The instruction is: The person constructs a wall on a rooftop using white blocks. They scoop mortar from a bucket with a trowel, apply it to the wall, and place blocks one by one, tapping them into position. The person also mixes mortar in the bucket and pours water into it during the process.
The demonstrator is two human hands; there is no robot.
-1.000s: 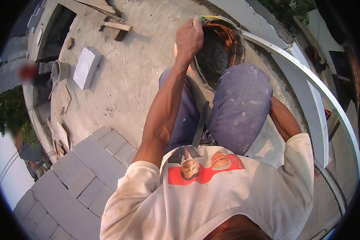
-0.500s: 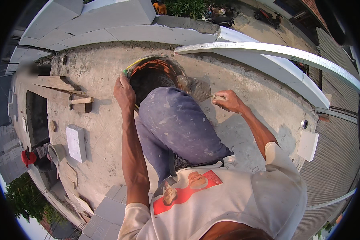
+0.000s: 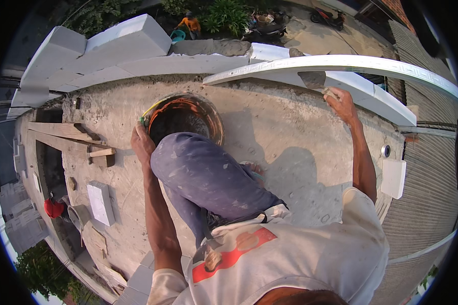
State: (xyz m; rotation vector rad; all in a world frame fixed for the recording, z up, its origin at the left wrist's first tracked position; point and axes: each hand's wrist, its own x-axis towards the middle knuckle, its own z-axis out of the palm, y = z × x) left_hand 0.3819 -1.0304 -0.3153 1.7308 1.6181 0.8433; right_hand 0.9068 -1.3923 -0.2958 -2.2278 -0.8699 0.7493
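Observation:
My left hand (image 3: 143, 141) is closed at the green grip of the yellow handle (image 3: 155, 105), by the left rim of a round bucket (image 3: 218, 122). Orange shows through the smeared mortar inside the bucket; my bent knee covers its near side. Out to the far right, my right hand (image 3: 342, 105) is wrapped round the handle of a trowel. The trowel's grey blade (image 3: 313, 80) overlaps the low white block wall (image 3: 361, 87) in view, just below a long white straightedge (image 3: 341, 62). A small lump of mortar (image 3: 295, 52) sits on the wall beyond it.
Grey mortar (image 3: 211, 48) tops the wall's middle section. At left lie wooden boards (image 3: 61, 130), a hammer (image 3: 103, 152) and a white block (image 3: 101, 203). A tape roll (image 3: 385, 151) lies right, beside another white block (image 3: 393, 179). Below, beyond the wall, is a person in orange (image 3: 191, 24).
My right hand has swung the trowel from beside the bucket out to the wall at the far right. The mortar heap seen on the blade earlier is gone. The view has shifted somewhat.

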